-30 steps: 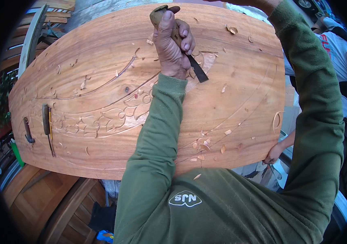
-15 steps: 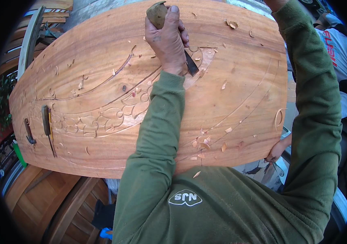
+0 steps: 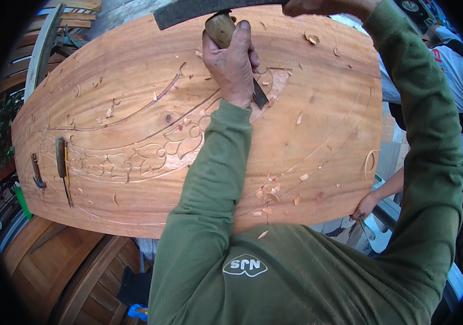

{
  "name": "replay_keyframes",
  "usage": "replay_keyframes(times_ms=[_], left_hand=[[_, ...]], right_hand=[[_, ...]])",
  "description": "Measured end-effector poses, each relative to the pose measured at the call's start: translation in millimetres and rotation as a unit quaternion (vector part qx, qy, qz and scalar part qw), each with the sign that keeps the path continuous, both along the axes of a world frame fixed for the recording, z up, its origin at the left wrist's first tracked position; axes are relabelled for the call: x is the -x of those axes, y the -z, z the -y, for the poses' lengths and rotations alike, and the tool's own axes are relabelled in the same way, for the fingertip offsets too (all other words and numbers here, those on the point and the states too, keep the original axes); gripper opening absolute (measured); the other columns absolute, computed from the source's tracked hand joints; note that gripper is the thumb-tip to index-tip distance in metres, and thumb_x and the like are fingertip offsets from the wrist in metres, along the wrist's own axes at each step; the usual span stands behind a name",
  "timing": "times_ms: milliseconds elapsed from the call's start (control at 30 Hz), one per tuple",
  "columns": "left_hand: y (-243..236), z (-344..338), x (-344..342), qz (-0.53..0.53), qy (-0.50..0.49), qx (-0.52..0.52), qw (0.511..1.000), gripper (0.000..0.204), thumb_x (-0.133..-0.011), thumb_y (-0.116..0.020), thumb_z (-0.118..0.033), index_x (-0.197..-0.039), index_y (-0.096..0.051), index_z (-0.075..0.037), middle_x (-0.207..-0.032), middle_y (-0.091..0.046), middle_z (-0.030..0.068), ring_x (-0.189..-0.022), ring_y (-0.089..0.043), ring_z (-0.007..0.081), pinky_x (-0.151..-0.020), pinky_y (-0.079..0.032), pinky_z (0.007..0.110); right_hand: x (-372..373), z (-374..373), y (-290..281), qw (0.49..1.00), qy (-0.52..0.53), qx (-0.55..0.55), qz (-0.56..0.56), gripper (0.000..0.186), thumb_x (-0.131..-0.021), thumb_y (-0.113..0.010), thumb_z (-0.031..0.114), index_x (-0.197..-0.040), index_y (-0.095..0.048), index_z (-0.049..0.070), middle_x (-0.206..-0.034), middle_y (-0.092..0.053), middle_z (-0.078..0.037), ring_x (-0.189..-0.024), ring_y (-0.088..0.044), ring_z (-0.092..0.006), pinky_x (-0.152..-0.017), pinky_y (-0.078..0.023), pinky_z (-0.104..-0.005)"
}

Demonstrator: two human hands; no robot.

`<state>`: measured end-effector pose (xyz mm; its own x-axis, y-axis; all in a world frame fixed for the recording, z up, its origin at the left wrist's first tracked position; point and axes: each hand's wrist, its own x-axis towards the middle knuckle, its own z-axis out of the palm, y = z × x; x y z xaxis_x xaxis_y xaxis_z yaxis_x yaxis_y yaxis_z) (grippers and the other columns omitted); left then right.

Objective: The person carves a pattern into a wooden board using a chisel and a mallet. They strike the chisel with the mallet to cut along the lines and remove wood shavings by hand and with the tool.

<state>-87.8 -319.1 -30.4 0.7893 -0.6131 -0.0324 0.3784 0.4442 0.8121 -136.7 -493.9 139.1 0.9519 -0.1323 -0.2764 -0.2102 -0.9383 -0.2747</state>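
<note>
My left hand [image 3: 231, 65] is wrapped round the wooden handle of a chisel [image 3: 260, 95], whose dark, wide blade slants down to the carved band on a large wooden panel [image 3: 318, 146]. At the top, my right hand [image 3: 326, 6] grips one end of a long, dark, flat bar [image 3: 215, 12]. The bar's far part lies across the top of the chisel handle; whether they touch I cannot tell. Carved flowers and leaves [image 3: 145, 157] run leftward from my left forearm. Pale shavings [image 3: 268, 194] are scattered over the panel.
On the panel's left lie a chisel with a dark handle [image 3: 60, 157], a yellow pencil [image 3: 66, 162] and a small dark tool [image 3: 37, 170]. Another person's hand [image 3: 364, 207] rests at the right near edge; a person in white [image 3: 451, 81] is beyond. Wooden panelled pieces [image 3: 74, 265] stand lower left.
My right hand has come down into view with the dark bar, which now reaches over the chisel handle. My left hand and the chisel sit slightly lower and farther right in the picture.
</note>
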Motion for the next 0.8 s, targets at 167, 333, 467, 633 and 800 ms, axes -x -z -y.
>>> replay_keyframes(times_ms=[167, 333, 467, 633, 800], left_hand=[[-1.2, 4.3, 3.3, -0.013, -0.004, -0.019, 1.000, 0.028, -0.100, -0.079, -0.023, -0.109, -0.056, -0.008, -0.070, -0.059, 0.0014, -0.045, -0.054, 0.0084, -0.037, -0.040, 0.024], [-2.0, 3.8, 4.8, -0.028, -0.010, -0.007, 1.000, 0.029, -0.100, -0.079, -0.023, -0.107, -0.055, -0.009, -0.071, -0.059, 0.0015, -0.044, -0.053, 0.0081, -0.037, -0.040, 0.024], [-8.2, -1.2, 4.3, -0.038, 0.017, -0.002, 0.999, 0.026, -0.100, -0.078, -0.022, -0.111, -0.058, -0.009, -0.070, -0.058, 0.0019, -0.043, -0.050, 0.0089, -0.036, -0.037, 0.024], [-0.5, -6.9, -15.7, -0.213, 0.196, 0.107, 0.951, 0.025, -0.101, -0.074, -0.024, -0.111, -0.058, -0.009, -0.070, -0.057, 0.0038, -0.042, -0.048, 0.0098, -0.035, -0.035, 0.024], [-7.6, -0.8, -17.6, -0.074, 0.059, 0.004, 0.995, 0.026, -0.099, -0.077, -0.024, -0.108, -0.057, -0.010, -0.070, -0.058, 0.0047, -0.042, -0.049, 0.0102, -0.035, -0.036, 0.025]], right_hand=[[8.7, 2.8, 21.1, 0.972, 0.038, -0.008, 0.233, 0.078, -0.079, -0.070, 0.007, -0.155, -0.056, 0.017, -0.120, -0.074, -0.019, -0.110, -0.070, -0.0381, -0.095, -0.056, -0.0447], [7.1, 1.0, 6.5, 0.997, -0.009, -0.030, 0.066, 0.081, -0.076, -0.064, 0.001, -0.156, -0.055, 0.016, -0.117, -0.074, -0.020, -0.104, -0.071, -0.0350, -0.091, -0.057, -0.0438], [11.3, -11.1, 2.5, 0.998, -0.006, -0.026, 0.054, 0.082, -0.076, -0.066, 0.002, -0.156, -0.056, 0.017, -0.118, -0.075, -0.020, -0.102, -0.072, -0.0340, -0.091, -0.057, -0.0422], [16.5, -2.2, -1.4, 0.997, 0.019, 0.013, 0.080, 0.080, -0.078, -0.072, 0.005, -0.155, -0.056, 0.018, -0.122, -0.074, -0.021, -0.107, -0.073, -0.0368, -0.092, -0.059, -0.0463], [16.1, 1.0, 16.3, 0.956, 0.000, 0.021, 0.293, 0.077, -0.080, -0.076, 0.005, -0.154, -0.056, 0.013, -0.125, -0.074, -0.022, -0.111, -0.073, -0.0380, -0.096, -0.059, -0.0444]])
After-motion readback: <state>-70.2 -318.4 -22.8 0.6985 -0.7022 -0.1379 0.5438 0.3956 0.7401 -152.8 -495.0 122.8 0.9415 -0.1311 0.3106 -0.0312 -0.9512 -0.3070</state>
